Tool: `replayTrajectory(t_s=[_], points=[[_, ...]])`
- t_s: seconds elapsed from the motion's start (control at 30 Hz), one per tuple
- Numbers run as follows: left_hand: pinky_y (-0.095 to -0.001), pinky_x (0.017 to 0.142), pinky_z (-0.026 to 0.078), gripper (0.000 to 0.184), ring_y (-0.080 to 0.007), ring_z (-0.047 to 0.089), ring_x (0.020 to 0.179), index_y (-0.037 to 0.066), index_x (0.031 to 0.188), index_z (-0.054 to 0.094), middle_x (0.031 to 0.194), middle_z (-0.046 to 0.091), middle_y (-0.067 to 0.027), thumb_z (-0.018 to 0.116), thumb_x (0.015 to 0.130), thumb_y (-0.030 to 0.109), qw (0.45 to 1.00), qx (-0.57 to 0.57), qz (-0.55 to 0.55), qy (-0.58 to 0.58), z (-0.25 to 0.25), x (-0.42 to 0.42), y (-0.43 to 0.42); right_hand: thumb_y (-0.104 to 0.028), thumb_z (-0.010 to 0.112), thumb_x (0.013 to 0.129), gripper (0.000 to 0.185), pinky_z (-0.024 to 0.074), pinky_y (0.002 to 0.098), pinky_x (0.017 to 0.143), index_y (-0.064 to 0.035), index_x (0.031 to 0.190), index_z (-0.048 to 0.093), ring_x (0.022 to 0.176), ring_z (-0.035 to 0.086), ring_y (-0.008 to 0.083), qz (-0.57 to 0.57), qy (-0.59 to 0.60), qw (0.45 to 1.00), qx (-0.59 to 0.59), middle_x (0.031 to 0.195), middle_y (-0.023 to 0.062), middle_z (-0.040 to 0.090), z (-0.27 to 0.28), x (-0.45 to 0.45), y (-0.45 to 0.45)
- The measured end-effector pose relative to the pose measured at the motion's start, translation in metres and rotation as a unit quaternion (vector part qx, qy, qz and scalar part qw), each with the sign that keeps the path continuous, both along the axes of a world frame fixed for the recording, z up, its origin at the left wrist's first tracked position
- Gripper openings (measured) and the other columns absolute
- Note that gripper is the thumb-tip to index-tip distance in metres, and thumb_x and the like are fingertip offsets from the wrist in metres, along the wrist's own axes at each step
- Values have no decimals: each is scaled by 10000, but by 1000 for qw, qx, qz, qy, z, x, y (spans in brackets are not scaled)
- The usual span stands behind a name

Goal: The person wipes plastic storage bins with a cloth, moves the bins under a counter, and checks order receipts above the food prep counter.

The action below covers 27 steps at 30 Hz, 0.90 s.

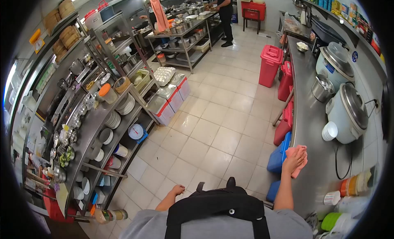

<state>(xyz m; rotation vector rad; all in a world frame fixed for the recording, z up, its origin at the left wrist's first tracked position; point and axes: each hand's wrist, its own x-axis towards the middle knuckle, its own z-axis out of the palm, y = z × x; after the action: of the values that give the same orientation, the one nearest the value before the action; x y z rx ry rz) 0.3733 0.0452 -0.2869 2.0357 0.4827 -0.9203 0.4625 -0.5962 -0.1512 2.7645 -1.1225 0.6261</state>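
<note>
My right hand [293,162] presses a pink cloth [302,168] onto the near edge of the steel counter [305,128]. Its fingers lie over the cloth, which sticks out around them. Low beside my body, above the tiled floor, hangs my left hand [177,190], loosely curled with nothing visible in it. A stack of white bowls [329,131] and a black cable [342,165] are on the counter beyond the cloth.
Two large rice cookers [347,113] and a steel pot [322,88] stand along the counter. Red bins [271,64] and a blue bin [279,155] line its front. Shelves with plates [113,120] are at left. A person in black [225,17] stands far back.
</note>
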Motion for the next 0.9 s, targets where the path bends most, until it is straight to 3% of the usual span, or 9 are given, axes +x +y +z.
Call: replayTrajectory(t_s=[0.23, 0.47, 0.5, 0.57, 0.63, 0.7, 0.77, 0.83, 0.9], points=[[-311, 564, 504, 315, -170, 661, 716, 38, 1084, 635, 849, 677, -60, 617, 826, 216, 989, -24, 133, 64, 4, -22, -38, -112, 668, 772, 801, 187, 488, 1151, -146, 1480, 296, 1412, 203, 407, 31, -8, 999, -29, 1547, 138, 214, -5, 90, -46], [-283, 672, 509, 312, -148, 652, 800, 66, 1160, 615, 963, 686, -64, 596, 896, 232, 974, -131, 182, -32, 28, 62, -71, -40, 547, 830, 506, 280, 408, 1111, -91, 1331, 490, 1316, 403, 277, 175, -93, 975, 99, 1375, 112, 482, -62, 171, -59], [-297, 729, 518, 321, -163, 649, 879, 73, 1201, 590, 1038, 671, -74, 570, 920, 226, 962, -186, 195, -36, 39, 84, -82, 6, 512, 811, 422, 381, 386, 1024, -66, 1226, 523, 1217, 480, 224, 205, -222, 834, 462, 1277, 99, 531, -3, 172, 0], [-338, 857, 515, 365, -202, 620, 1038, 78, 1291, 522, 1190, 619, -97, 522, 959, 229, 924, -309, 221, -39, 92, 119, -111, 34, 457, 709, 307, 509, 329, 740, -45, 974, 590, 927, 585, 166, 260, -53, 692, 671, 989, 90, 612, 47, 186, 62], [-394, 981, 473, 435, -250, 555, 1174, 68, 1367, 438, 1309, 546, -118, 473, 987, 276, 873, -432, 224, -38, 147, 144, -139, 28, 458, 698, 271, 516, 286, 679, -51, 908, 610, 863, 598, 167, 346, -14, 603, 718, 922, 75, 620, 108, 178, 151], [-421, 1033, 441, 472, -273, 516, 1230, 59, 1396, 398, 1352, 511, -127, 444, 1001, 312, 843, -488, 221, -41, 176, 157, -155, -74, 518, 791, 339, 510, 347, 840, -51, 1125, 572, 1008, 581, 206, 455, 1, 554, 697, 1160, 127, 586, 141, 164, 225], [-433, 1070, 392, 560, -281, 477, 1266, 43, 1422, 351, 1398, 465, -122, 407, 1002, 409, 689, -701, 182, 32, 198, 162, -164, -240, 610, 849, 475, 407, 386, 1020, -51, 1272, 504, 1208, 500, 259, 670, 129, 483, 549, 1328, 157, 509, 193, 144, 277], [-423, 1060, 394, 549, -255, 490, 1246, 56, 1409, 367, 1402, 459, -100, 413, 992, 410, 699, -672, 232, -79, 243, 151, -173, -248, 649, 845, 606, 374, 408, 1055, -46, 1381, 451, 1318, 405, 287, 832, 116, 422, 340, 1400, 182, 440, 153, 143, 297], [-414, 1051, 396, 539, -229, 504, 1225, 68, 1397, 382, 1406, 453, -77, 419, 983, 411, 701, -630, 279, -181, 239, 154, -167, -274, 659, 857, 626, 361, 406, 1072, -45, 1394, 434, 1330, 399, 292, 813, 156, 413, 379, 1419, 172, 431, 164, 140, 308]])
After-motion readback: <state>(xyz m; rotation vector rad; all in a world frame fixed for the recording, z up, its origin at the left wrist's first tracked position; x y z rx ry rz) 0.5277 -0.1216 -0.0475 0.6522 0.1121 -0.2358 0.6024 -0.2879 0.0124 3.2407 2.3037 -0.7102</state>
